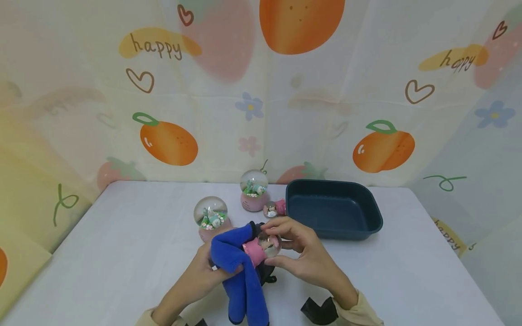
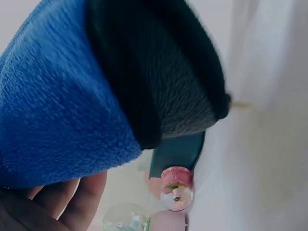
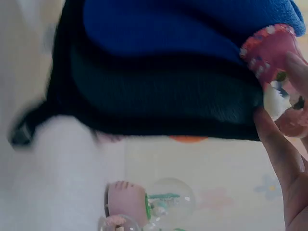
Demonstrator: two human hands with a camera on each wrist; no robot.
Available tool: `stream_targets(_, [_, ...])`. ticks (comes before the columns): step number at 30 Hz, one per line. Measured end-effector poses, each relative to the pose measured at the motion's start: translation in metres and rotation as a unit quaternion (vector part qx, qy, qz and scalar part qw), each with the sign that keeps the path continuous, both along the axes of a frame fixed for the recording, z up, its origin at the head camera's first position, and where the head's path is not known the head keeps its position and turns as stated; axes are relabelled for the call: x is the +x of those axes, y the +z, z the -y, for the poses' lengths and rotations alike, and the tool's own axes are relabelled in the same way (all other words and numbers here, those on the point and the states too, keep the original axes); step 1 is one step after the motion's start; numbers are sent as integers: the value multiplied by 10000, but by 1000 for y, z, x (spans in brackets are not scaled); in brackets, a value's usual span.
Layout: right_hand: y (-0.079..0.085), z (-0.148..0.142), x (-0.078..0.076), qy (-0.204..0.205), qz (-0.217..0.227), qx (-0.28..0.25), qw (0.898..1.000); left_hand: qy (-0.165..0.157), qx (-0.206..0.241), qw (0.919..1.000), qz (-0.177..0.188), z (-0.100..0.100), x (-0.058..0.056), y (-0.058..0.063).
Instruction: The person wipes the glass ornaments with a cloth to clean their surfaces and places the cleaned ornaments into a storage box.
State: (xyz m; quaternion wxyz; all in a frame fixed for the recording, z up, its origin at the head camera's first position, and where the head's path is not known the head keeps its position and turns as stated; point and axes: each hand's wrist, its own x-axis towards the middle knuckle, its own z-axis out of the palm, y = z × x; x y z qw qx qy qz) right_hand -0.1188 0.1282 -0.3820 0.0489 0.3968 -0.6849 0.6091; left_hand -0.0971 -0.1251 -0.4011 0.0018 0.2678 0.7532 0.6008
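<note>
A small snow globe [image 1: 253, 252] with a pink base lies tilted against a blue cloth [image 1: 246, 276], its clear dome facing right. My left hand [image 1: 200, 271] grips the cloth from the left, thumb across its folds, and the globe's base sits against it. The cloth has black edging and a dark side, which fills much of the left wrist view. With thumb and fingers, my right hand [image 1: 306, 253] holds the globe around its dome. In the right wrist view the pink base [image 3: 269, 50] shows flowery trim, and a fingertip touches the cloth's dark edge.
Two larger snow globes with pale pink bases, one front left [image 1: 210, 217] and one behind [image 1: 253, 188], stand on the white table [image 1: 122, 244]. Another small pink globe [image 1: 277, 208] lies on its side by a dark teal tray [image 1: 334, 233]. A printed curtain [image 1: 302, 131] hangs behind.
</note>
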Motion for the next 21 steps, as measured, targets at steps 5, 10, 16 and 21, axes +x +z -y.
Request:
stream_targets(5, [0, 1, -1, -110, 30, 158, 9998, 251, 59, 9981, -561, -2, -1, -1])
stream_targets(10, [1, 1, 0, -199, 345, 340, 9986, 538, 98, 9892, -1359, -3, -2, -2])
stream_targets(16, [0, 1, 0, -231, 575, 356, 9974, 334, 104, 9887, -1455, -3, -4, -1])
stream_targets(21, [-1, 0, -1, -104, 304, 188, 9993, 106, 34, 9959, -899, 0, -4, 0])
